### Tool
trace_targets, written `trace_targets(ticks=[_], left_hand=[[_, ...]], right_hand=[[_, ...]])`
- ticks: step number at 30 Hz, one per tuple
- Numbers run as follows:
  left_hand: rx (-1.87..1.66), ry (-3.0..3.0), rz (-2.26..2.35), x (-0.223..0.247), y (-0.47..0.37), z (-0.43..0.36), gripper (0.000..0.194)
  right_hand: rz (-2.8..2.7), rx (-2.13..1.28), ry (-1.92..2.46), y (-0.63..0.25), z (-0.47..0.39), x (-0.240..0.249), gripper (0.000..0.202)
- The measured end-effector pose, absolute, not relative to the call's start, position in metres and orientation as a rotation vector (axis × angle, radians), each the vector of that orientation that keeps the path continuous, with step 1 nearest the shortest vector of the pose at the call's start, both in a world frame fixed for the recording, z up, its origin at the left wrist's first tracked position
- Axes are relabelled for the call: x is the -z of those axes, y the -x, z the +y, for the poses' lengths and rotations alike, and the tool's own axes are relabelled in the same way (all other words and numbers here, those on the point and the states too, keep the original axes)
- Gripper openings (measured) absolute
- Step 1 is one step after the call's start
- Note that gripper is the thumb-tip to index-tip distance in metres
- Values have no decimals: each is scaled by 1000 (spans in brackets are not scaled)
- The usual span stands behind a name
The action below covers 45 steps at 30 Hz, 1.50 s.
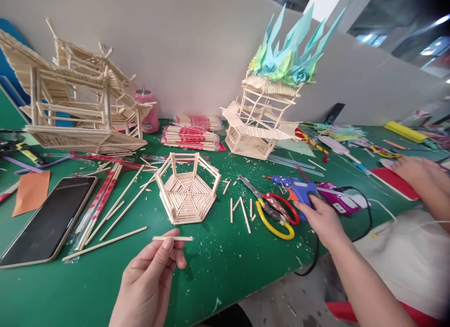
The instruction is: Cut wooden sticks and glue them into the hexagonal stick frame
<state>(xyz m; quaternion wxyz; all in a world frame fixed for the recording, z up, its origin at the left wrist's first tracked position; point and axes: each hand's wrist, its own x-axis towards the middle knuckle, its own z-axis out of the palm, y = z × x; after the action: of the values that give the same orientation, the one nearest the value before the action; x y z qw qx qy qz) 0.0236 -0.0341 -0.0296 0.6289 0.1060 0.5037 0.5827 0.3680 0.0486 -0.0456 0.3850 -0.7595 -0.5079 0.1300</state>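
My left hand (151, 275) pinches a short wooden stick (173, 238) level between thumb and fingers, above the green table. Just beyond it stands a small octagonal stick frame (188, 196), with a woven-looking base, posts and a partial top rail. At the right, my right hand (321, 219) is closed round the handle of a blue hot glue gun (298, 190), its nozzle pointing left. Scissors (276, 214) with red and yellow handles lie beside the gun. Several cut stick pieces (241, 212) are scattered between the scissors and the frame.
A large stick house (77, 97) stands back left, a stick tower (263, 116) topped with blue paper leaves back right. Packs of sticks (191, 137), a pink can (147, 112), a phone (47, 219) and loose sticks (123, 200) lie about. Another person's hands (418, 172) are far right.
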Motion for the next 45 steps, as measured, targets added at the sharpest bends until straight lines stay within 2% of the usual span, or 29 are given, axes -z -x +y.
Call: trace_targets(ticks=[5,9,11,14,21,29,45], left_hand=[[-1315,-359,1118,42,-27,-35,21],[-1321,-423,1125,43,-33,-31,24],[-1316,-462,1155,41,-35,-28,30],[-1320,-535,1206,40,-39,-25,34],[-1369,-609,1217,44,-43,-22,33],[-1428,-557,1219,46,-53,-12,29],[-1495,-530,1220,52,-59,-1,25]], right_hand=[[-1279,-191,2108,-370,60,50,23],[-1375,-26,1972,-332,46,40,34],[-1496,-94,1845,-299,34,37,32],[-1840,-405,1542,-246,22,38,19],[-1977,-707,1240,-186,32,54,19],[-1974,-814,1155,-178,41,68,12],[-1884,-904,1101,-178,45,77,18]])
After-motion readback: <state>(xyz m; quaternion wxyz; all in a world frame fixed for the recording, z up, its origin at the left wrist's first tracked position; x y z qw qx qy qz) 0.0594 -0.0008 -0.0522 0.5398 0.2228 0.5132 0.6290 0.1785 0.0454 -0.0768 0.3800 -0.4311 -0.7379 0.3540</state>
